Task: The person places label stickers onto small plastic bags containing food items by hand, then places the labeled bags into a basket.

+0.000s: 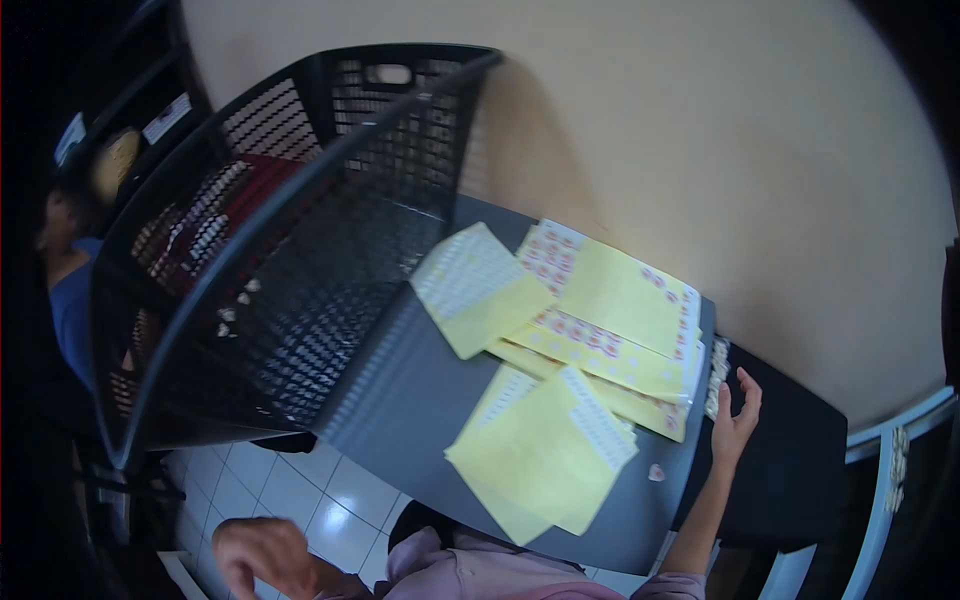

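Note:
My right hand is at the table's right edge, thumb and fingers apart with nothing between them. Just left of it lies a stack of yellow sheets with rows of round red-and-white stickers. Beside its fingertips, a strip of small whitish pieces runs along the dark surface. More yellow sheets overlap near the table's front, and another yellow sheet lies tilted near the basket. A small heart-shaped piece sits alone on the table. My left hand, blurred, hangs low over the floor with fingers bent downward, away from the sheets.
A big black mesh basket takes up the table's left side, with a few small whitish pieces inside. The grey table stands against a beige wall. A black stool or bench adjoins it. At far left, a person in blue shows partly.

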The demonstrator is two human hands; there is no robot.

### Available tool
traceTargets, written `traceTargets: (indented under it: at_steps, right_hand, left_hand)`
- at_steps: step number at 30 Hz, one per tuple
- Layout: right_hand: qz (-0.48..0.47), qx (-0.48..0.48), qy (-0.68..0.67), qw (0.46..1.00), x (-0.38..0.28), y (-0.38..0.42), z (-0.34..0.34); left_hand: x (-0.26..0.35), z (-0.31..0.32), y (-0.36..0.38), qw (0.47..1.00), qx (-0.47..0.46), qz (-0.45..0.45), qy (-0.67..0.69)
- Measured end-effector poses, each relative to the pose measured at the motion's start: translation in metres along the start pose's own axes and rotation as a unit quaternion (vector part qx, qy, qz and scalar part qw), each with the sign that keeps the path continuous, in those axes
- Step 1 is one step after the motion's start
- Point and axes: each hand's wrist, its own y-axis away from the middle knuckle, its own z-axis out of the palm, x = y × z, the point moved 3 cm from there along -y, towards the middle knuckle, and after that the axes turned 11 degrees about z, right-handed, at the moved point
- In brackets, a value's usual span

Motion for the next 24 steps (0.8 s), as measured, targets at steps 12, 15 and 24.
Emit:
traceTargets:
  at_steps: [12,15,24]
  right_hand:
    - [-0.390,-0.174,-0.217,0.878,-0.371,0.085,0.059]
    - [-0.455,-0.176,-0.267,0.831,-0.424,0.108,0.067]
    - [-0.471,-0.286,-0.240,0.799,-0.465,0.133,0.094]
  left_hand:
    - [0.208,-0.133,0.024,0.985,0.022,0.098,-0.142]
    - [0.217,-0.173,-0.026,0.924,0.145,-0.010,-0.353]
    - [0.136,-0.264,-0.151,0.680,-0.144,-0.301,-0.653]
